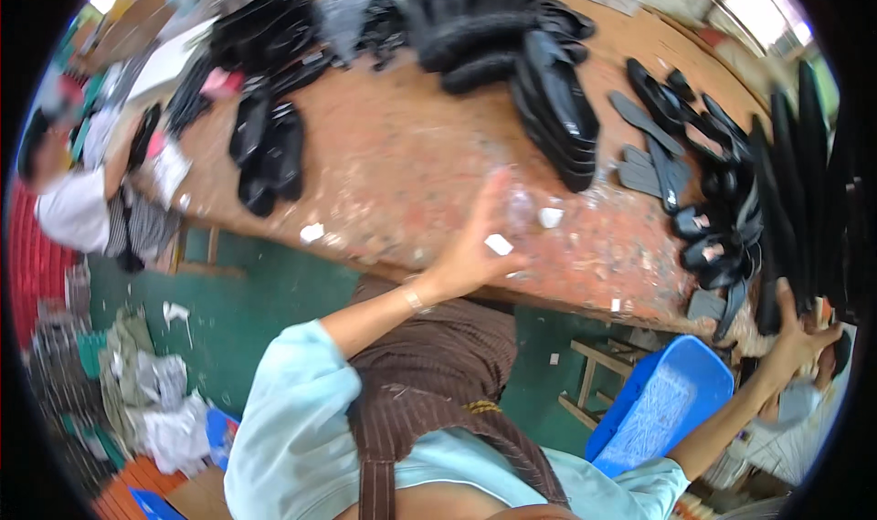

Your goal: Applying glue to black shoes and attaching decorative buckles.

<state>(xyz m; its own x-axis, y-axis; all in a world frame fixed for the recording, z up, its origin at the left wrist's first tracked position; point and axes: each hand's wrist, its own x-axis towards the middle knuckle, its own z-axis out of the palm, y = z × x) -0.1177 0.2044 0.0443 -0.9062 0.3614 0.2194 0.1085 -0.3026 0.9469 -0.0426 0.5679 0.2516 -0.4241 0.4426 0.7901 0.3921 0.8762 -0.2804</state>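
My left hand (477, 246) is over the front edge of the worktable, its fingers spread and slightly blurred. A small white piece (499, 243) shows between thumb and fingers; whether it lies on the table or sticks to the hand I cannot tell. Just beyond the fingertips is a blurred, clear object (521, 208), with a small white item (550, 218) beside it. Far to the right, my right hand (797, 339) reaches out with fingers apart, at the lower ends of several long black upright pieces (806, 191). Contact with them is unclear.
On the worktable (393, 173) are stacked black shoe soles (559, 109), black shoes (267, 150), grey insoles (644, 168) and more shoe parts at right. A blue bin (671, 392) and wooden stool (594, 378) stand below. Another person (78, 200) works at far left.
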